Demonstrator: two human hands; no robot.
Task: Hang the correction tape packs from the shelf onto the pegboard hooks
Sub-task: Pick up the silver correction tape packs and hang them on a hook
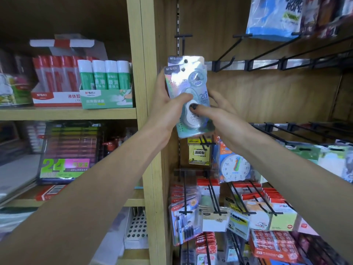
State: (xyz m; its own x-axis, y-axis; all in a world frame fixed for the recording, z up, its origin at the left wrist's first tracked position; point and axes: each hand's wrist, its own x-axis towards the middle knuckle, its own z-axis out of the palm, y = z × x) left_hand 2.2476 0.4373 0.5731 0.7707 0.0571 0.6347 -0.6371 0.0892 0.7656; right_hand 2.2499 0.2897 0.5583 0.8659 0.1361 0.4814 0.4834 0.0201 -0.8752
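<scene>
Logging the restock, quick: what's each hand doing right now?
Left hand: closed on the correction tape packs, thumb across the front.
Right hand: also gripping the same packs, thumb on the front, fingers behind.

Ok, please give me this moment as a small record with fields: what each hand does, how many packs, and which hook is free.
held item: correction tape packs, two visible, stacked, hang holes at top
left hand: grips the packs' left edge, thumb on front
right hand: supports from right, thumb pressing the front
packs on hook: not yet
nearest free hook: directly above the packs
left shelf: green glue sticks in a box
</scene>
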